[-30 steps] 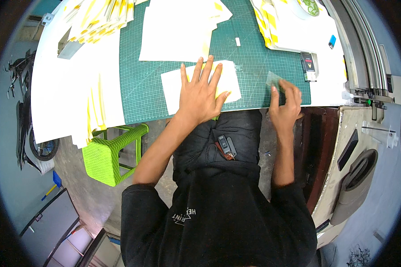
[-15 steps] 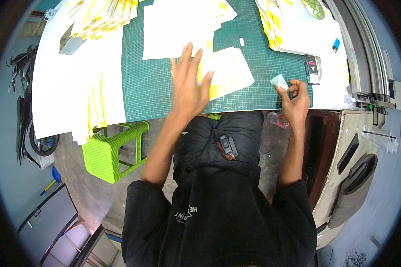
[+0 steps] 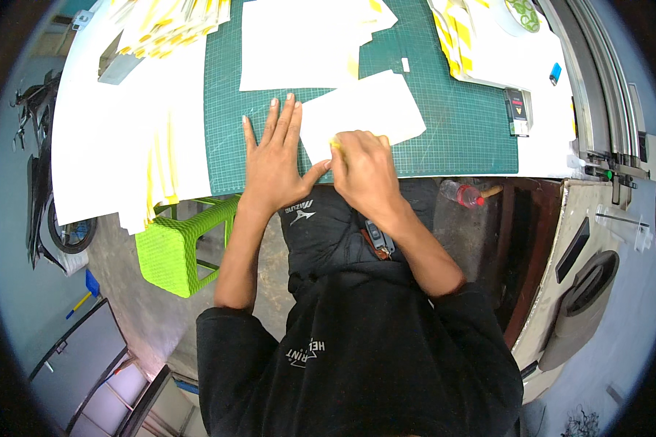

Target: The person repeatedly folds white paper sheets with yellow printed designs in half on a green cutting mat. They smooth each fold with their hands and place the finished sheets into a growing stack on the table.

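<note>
A white folded paper piece [image 3: 364, 109] lies at a slant on the green cutting mat [image 3: 452, 146], near its front edge. Flat on the mat to its left, my left hand [image 3: 273, 156] has its fingers spread and its thumb close to the paper's near left corner. My right hand [image 3: 366, 169] is curled and pressed on the paper's near edge, with its fingertips close to my left thumb. A bit of yellow shows by the right fingertips. Whatever sits inside that hand is hidden.
White sheets [image 3: 291, 51] lie just beyond. Yellow-and-white stacks [image 3: 171, 29] stand at the far left; another pile [image 3: 481, 44] is far right, with a bowl [image 3: 517, 16]. A small black box [image 3: 516, 113] and blue lighter [image 3: 555, 73] lie right. A green stool [image 3: 171, 255] stands below the table.
My right hand has come left from the mat's right side onto the paper; the small pale-blue piece it held is out of sight. My left hand has moved down and left, beside the paper.
</note>
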Available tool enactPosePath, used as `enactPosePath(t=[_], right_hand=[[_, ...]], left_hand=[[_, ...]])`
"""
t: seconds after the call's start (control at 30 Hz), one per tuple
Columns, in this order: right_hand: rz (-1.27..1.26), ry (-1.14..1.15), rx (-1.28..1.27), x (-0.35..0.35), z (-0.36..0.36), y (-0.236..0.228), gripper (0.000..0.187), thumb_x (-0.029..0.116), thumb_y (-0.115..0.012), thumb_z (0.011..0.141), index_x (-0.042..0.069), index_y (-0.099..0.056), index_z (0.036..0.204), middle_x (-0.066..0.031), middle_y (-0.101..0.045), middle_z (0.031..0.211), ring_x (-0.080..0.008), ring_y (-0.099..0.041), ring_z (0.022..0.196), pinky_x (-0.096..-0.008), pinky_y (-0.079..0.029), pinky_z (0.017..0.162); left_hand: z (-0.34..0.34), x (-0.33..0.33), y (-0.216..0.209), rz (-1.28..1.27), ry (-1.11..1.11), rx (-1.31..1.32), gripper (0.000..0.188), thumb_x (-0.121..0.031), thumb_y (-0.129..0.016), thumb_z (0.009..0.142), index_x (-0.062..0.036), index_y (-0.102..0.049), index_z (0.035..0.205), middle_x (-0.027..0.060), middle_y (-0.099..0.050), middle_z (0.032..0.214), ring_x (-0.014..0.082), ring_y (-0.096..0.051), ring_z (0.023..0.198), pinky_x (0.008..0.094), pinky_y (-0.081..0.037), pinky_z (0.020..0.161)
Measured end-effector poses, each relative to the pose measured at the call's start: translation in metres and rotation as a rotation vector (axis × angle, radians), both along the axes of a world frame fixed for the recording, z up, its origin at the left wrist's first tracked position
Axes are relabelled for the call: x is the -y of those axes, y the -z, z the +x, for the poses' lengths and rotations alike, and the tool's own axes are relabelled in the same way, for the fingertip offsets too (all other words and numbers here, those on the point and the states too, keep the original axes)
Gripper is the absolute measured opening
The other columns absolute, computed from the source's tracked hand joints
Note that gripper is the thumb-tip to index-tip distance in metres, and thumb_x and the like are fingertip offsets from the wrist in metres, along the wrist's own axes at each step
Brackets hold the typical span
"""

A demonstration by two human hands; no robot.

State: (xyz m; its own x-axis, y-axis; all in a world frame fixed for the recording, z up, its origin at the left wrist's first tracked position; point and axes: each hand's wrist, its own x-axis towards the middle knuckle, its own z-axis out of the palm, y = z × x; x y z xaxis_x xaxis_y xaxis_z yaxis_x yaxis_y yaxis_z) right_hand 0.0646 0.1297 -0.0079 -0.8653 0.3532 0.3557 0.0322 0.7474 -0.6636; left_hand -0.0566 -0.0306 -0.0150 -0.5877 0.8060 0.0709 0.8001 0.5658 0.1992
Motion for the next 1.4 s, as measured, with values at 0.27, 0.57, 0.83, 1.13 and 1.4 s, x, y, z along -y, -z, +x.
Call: enactPosePath(t=[0.27,0.57,0.83,1.13,1.4], right_hand=[[0.258,0.263,0.14,-0.105,0.014,0.012,0.023,0.013,-0.063,0.093,0.004,-0.071,0.112,-0.017,-0.074,0.106,-0.0356,-0.069,0.099,-0.0556,-0.044,0.089],[0.354,-0.029,0.047,-0.067,-0.062,0.019,0.007,0.008,-0.066,0.085,0.004,-0.07,0.09,-0.0149,-0.072,0.087,-0.0339,-0.07,0.088,-0.0499,-0.046,0.083],[0.299,-0.011,0.086,-0.076,0.006,0.0,0.009,0.01,-0.069,0.091,0.007,-0.074,0.098,-0.0165,-0.075,0.097,-0.0341,-0.069,0.092,-0.0507,-0.043,0.088],[0.419,0.14,0.001,-0.089,0.048,-0.01,0.019,0.009,-0.07,0.092,0.003,-0.069,0.11,-0.0145,-0.071,0.101,-0.0304,-0.066,0.097,-0.0468,-0.044,0.087],[0.458,-0.28,0.067,0.042,0.007,-0.01,0.012,0.005,-0.066,0.081,0.003,-0.069,0.093,-0.0086,-0.064,0.087,-0.027,-0.062,0.087,-0.0428,-0.046,0.085]], left_hand=[[0.002,0.0,-0.004,-0.048,-0.018,0.029,0.113,-0.075,-0.062,0.09,-0.0016,-0.025,0.168,0.0169,-0.022,0.176,0.0379,-0.016,0.164,0.0716,-0.004,0.127],[0.0,-0.002,0.0,-0.039,-0.002,0.003,0.118,-0.079,-0.061,0.088,0.0009,-0.024,0.167,0.0186,-0.021,0.176,0.0387,-0.015,0.164,0.0715,-0.003,0.127],[0.001,-0.002,0.001,-0.037,-0.006,0.015,0.119,-0.077,-0.064,0.087,0.0017,-0.024,0.167,0.0197,-0.021,0.176,0.0394,-0.015,0.164,0.0718,-0.003,0.127],[-0.023,-0.046,-0.046,0.41,0.044,0.145,0.066,-0.051,-0.054,0.106,0.0019,-0.059,0.146,0.0264,-0.06,0.148,0.0425,-0.055,0.137,0.0529,-0.036,0.119],[-0.045,-0.119,-0.082,-0.094,0.203,0.625,0.083,-0.068,-0.025,0.11,-0.0022,-0.073,0.125,0.0307,-0.075,0.11,0.0488,-0.069,0.111,0.0531,-0.053,0.101]])
